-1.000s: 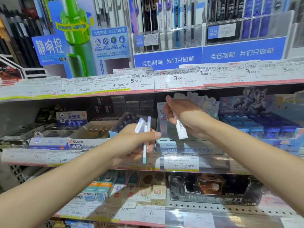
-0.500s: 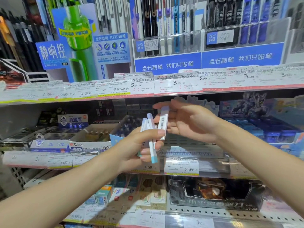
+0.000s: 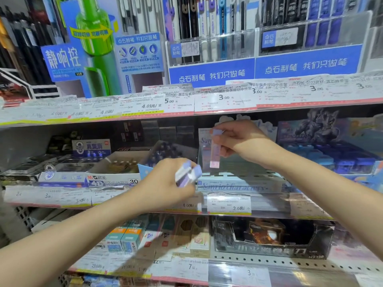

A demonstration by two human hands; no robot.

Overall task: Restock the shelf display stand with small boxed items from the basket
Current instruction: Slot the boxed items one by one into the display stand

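Your right hand (image 3: 238, 139) pinches one slim pink box (image 3: 215, 154) upright above the Sanrio display stand (image 3: 238, 183) on the middle shelf; your left hand (image 3: 165, 183) has its grip curled round a blurred bundle of small boxes (image 3: 188, 174) just beside the stand.

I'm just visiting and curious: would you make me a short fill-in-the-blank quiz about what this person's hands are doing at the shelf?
1. The right hand pinches one slim box, held ____ over the display stand.
2. The left hand grips ____ small boxes.
3. The tag below the stand shows ____ yuan.

Missing words: upright; several; 2.0
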